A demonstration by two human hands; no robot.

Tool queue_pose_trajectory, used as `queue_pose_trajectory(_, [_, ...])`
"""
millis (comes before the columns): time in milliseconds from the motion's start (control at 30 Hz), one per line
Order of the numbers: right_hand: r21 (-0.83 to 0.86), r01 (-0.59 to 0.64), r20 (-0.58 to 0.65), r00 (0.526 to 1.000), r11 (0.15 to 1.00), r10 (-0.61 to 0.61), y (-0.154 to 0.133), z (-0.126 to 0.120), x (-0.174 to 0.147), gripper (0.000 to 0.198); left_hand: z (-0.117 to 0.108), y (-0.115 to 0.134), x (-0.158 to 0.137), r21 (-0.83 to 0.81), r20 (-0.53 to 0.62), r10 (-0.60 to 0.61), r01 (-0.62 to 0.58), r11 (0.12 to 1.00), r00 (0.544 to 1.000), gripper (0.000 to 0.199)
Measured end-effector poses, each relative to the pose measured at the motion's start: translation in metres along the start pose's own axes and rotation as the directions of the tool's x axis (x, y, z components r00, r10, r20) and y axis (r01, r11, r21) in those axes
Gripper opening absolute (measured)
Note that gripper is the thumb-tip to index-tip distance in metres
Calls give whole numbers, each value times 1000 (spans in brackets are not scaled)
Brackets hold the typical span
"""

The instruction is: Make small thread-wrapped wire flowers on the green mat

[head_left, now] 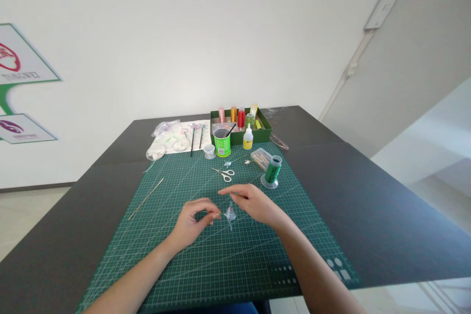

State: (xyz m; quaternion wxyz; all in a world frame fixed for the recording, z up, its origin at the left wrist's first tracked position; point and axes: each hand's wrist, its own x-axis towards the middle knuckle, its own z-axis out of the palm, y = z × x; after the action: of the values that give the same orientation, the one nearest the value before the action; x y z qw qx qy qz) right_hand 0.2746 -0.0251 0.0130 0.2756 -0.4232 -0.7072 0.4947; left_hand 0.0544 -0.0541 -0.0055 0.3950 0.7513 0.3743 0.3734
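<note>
My left hand [194,221] is closed in a pinch on the short stem of a small pale-blue flower [230,214]. The flower's petals point right, away from the fingertips, just over the cutting mat [176,265]. Beyond and to the right of the petals is my right hand [255,202], its index finger stretched out to the left and the thumb a little apart. Nothing shows between those fingers. White-handled scissors [224,174] lie on the mat past both hands. A spool of green thread [273,170] stands on a clear round base to the right.
A thin rod [146,198] lies at left. Farther back are a green can [222,143], a glue bottle [248,137], a small white tub [209,151], a clear case [261,158] and a green box [263,135] of thread spools. Brushes [192,142] rest on white paper [171,144].
</note>
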Motion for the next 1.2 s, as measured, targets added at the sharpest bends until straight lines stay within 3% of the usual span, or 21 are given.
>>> queue_pose_trajectory(167, [136,-44,93,995,990,32,9,8,9,31,-5,-5,3,-44,-129,8,-14,999,992,20])
queue_pose_trajectory(300, [126,-53,140,989,991,35,10,13,10,32,-8,-14,4,-67,-251,-24,7,998,968,21])
queue_pose_trajectory(433, [120,-73,246,968,990,41,8,13,8,40,-8,-19,6,-72,-299,-78,59,996,951,22])
queue_pose_trajectory(667, [115,26,422,904,993,-72,4,0,4,41,-5,-13,7,64,-327,-21,45,997,945,16])
queue_pose_trajectory(967, [139,-6,522,850,990,-69,-3,-15,-7,46,-6,-9,9,197,-287,95,-38,980,953,15])
queue_pose_trajectory(1200, [201,50,451,882,978,-138,-4,-23,-9,39,-4,-7,11,248,-226,156,-98,964,962,10])
